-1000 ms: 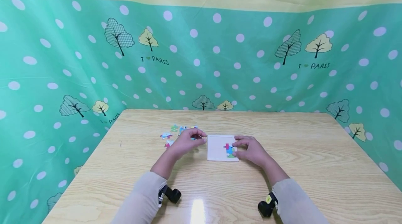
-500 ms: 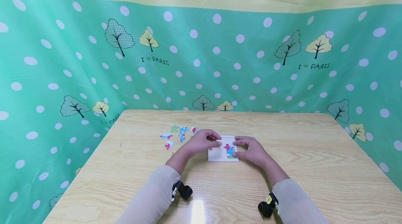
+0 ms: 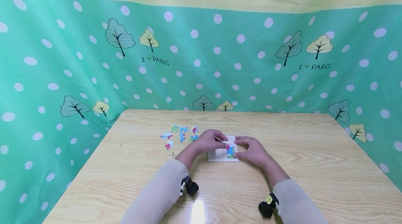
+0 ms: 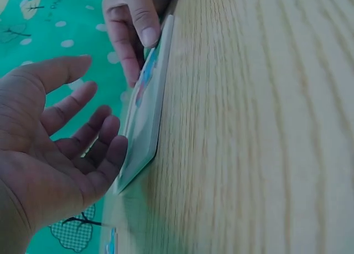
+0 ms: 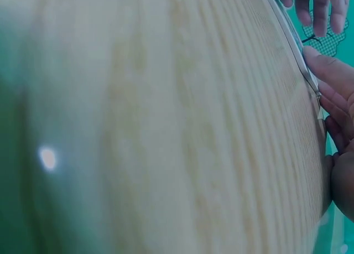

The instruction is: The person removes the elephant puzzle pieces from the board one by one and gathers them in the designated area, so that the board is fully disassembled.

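A white puzzle board [image 3: 216, 156] lies on the table, with a few joined pieces [image 3: 230, 150] in pink, blue and green along its right side. My right hand [image 3: 252, 150] holds the board's right edge, thumb near the front and fingers towards the far corner. Over the middle of the board hovers my left hand [image 3: 211, 142], partly hiding it in the head view. The left wrist view shows the left fingers [image 4: 88, 143] loosely bent, thumb well apart, with nothing between them. In the right wrist view the right thumb [image 5: 327, 68] sits at the board's edge.
Several loose puzzle pieces [image 3: 181, 136] lie scattered left of the board on the wooden table [image 3: 132, 171]. A small scrap [image 3: 172, 154] lies nearer me. A green dotted curtain [image 3: 176, 63] hangs behind the table. Each wrist wears a black camera.
My left hand has moved right, from the board's left edge to over its middle, bringing more loose pieces into sight. My right hand stays at the board's right edge.
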### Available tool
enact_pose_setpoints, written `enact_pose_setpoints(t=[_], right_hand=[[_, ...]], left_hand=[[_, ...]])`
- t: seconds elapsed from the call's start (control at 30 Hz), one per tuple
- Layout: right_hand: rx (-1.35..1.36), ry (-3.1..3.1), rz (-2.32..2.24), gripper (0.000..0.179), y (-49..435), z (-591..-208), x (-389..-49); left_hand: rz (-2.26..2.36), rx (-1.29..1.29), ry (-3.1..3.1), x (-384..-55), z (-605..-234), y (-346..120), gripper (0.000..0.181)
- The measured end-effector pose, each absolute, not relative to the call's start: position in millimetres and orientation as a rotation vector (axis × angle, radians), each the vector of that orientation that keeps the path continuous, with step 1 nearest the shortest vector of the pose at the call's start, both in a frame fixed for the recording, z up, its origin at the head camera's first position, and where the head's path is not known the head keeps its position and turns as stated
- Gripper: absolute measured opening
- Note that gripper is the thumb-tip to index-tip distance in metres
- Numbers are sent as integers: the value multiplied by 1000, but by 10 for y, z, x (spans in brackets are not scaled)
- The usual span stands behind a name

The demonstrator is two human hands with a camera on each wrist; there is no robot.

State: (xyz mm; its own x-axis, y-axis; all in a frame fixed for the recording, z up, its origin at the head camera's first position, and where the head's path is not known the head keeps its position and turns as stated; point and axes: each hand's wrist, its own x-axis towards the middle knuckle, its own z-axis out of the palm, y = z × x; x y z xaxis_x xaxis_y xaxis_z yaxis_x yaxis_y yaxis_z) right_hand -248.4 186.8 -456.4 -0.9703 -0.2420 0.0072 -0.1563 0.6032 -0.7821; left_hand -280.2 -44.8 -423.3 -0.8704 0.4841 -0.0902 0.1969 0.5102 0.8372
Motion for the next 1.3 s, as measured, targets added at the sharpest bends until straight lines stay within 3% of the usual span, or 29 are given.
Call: enact_pose_setpoints(t=[0.73, 1.3], right_hand=[[-334, 2703, -1309, 51, 1862, -4561, -2493], [-330, 2720, -1282, 50, 1853, -4541, -2507]], left_hand=[[880, 625, 2638, -2918, -4297, -245, 30], [1197, 612, 2541, -2880, -4327, -234, 23]])
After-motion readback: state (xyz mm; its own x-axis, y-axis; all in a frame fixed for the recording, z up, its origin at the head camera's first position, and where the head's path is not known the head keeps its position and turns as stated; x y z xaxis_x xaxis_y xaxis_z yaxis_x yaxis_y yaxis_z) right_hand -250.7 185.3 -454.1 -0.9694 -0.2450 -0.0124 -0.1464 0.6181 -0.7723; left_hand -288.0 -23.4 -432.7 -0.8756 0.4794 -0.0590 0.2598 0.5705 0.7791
